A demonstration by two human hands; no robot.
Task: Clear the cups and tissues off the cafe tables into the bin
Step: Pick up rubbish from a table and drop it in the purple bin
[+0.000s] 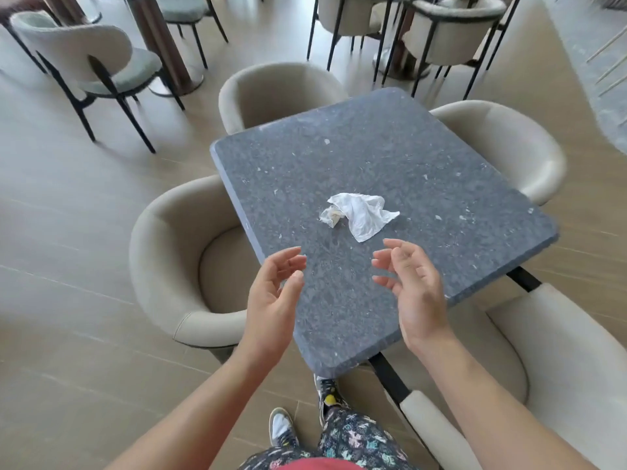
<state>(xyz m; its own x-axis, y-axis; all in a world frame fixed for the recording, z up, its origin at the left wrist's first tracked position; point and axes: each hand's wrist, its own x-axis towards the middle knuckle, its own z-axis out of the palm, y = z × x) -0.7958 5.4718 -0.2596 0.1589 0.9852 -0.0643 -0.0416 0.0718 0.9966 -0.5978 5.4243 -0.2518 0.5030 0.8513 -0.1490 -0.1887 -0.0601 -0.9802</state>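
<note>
One tissue (359, 215), two hands (271, 296) (415, 293), four chairs (183, 266) (278, 93) (505, 147) (563, 368) round table (390, 154)

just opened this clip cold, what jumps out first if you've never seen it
A crumpled white tissue lies alone near the middle of a dark speckled table. In front of it, both hands hover above the near part of the table, the left hand and the right hand, palms facing each other, fingers loosely spread and holding nothing. Beige rounded chairs ring the table on a pale floor.
</note>
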